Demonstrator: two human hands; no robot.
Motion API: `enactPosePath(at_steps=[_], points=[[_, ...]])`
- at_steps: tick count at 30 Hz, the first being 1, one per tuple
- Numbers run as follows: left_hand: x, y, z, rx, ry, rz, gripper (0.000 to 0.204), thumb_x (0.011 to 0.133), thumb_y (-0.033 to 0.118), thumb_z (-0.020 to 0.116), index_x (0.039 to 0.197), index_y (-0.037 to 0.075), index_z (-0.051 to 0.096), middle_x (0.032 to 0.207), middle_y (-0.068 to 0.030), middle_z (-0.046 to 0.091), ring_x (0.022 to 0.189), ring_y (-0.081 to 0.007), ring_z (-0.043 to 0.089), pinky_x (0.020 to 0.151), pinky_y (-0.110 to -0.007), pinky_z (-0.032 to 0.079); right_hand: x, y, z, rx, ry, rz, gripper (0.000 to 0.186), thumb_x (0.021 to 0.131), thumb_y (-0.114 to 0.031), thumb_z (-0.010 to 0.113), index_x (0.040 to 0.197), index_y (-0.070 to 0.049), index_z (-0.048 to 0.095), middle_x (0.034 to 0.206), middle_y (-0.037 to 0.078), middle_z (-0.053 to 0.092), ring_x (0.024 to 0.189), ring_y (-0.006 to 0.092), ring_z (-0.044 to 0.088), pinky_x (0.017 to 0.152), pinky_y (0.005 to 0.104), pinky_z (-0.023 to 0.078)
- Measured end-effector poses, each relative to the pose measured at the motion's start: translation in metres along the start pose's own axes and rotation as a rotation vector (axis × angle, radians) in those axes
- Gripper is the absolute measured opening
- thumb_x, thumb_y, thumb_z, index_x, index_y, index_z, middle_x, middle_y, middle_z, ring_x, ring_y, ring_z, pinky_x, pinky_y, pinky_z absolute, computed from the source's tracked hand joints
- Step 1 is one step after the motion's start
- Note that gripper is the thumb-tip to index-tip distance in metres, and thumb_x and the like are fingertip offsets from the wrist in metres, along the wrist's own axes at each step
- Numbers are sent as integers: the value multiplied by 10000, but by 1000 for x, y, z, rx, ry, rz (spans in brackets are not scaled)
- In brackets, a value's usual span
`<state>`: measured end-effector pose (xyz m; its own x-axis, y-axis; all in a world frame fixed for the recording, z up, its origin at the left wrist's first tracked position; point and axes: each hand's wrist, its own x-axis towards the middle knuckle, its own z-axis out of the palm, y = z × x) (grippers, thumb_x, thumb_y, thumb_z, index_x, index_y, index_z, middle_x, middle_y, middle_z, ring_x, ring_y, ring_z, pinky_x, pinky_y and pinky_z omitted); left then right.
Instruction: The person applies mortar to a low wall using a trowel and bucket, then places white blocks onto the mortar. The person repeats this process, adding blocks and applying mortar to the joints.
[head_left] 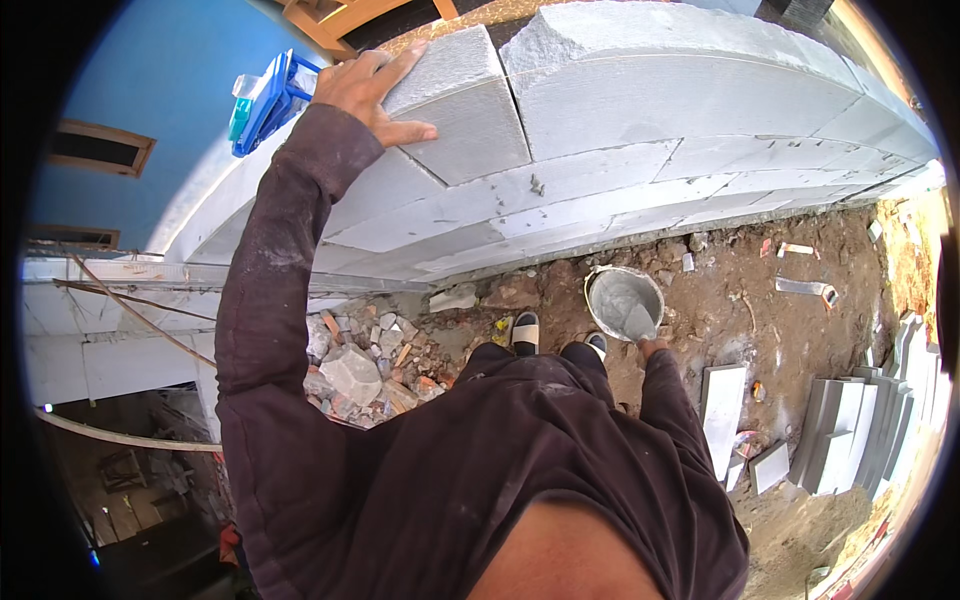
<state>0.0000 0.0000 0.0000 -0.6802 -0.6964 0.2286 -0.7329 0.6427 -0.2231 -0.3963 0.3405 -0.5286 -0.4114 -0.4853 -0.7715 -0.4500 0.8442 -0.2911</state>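
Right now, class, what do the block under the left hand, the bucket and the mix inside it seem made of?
Block: probably lightweight concrete, matte; pale grey, finely rough faces.
Bucket: perhaps plastic, dull; thin pale rim, but metal possible.
Mix: likely cement mortar, wet-looking; soft grey paste.

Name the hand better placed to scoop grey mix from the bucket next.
Likely the right hand: it holds the trowel inside the bucket of grey mix, while the left hand rests up on a wall block.
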Motion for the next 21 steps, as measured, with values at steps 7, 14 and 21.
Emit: enactPosePath(at_steps=[7,14,21], points=[[1,3,8,18,46,-14,925,587,621,693,1357,234,357,1061,-120,539,1001,-278,509,899,-416,355,-7,12,-27,42,-83,-42,507,707,-289,622,1050,79,560,997,237,612,949,323,600,784,381,469],[0,17,-5,157,-56,-87,920,615,622,670,1362,193,345,1170,-138,523,1115,-283,473,989,-383,308,-20,-11,-22,192,15,122,507,712,-324,624,1028,70,583,1023,263,593,990,351,579,831,391,445],[-14,-26,-20,-725,26,-297,669,853,606,325,1311,130,427,1290,-185,449,1219,-307,399,1044,-395,242,-14,-11,8,82,205,38,535,693,-342,650,990,98,588,990,281,595,955,342,594,808,379,454]])
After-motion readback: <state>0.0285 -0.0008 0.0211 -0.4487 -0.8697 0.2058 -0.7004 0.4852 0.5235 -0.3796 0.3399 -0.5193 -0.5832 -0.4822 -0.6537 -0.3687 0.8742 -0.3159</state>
